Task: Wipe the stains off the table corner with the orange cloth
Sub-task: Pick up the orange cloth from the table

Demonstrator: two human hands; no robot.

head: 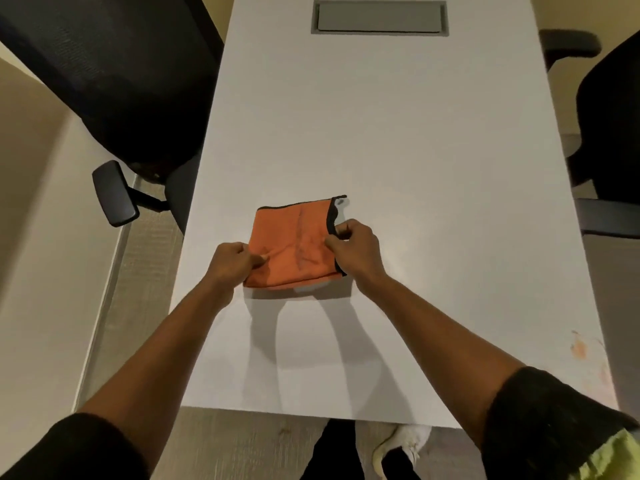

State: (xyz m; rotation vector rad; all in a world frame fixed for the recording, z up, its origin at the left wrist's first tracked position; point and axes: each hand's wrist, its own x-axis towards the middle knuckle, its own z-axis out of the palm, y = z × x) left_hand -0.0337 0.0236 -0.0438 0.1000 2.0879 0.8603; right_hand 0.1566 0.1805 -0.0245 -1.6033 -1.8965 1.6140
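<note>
No readable writing or brand marks anywhere; a small pale tag [341, 202] at the cloth's far right corner, its print too small to make out.

Nearest, below the worktop's near edge: dark trousers and a white shoe [403, 445] on the floor. Black sleeves pushed up on both forearms, a strip of yellow-green at the right one.

On the white worktop [415, 150], near its near right corner, faint orange-brown stains [579, 348], well apart from the cloth.

Both arms stretched forward. Left hand [233, 259] curled, fingers pinching the near left edge of the cloth. Right hand [353, 245] likewise closed, thumb and fingers gripping the cloth's right edge at the black trim.

Orange cloth [294, 244] folded to a rough square, lying flat around the middle of the worktop's near half, black-bound hem along the far and right edges, a faint dark crease line running near to far across its face.

Farther off: black office chair [114, 81] at the left, its armrest sticking out; another black chair [609, 116] at the right. At the far end, a grey cable hatch [380, 17] set into the worktop.
</note>
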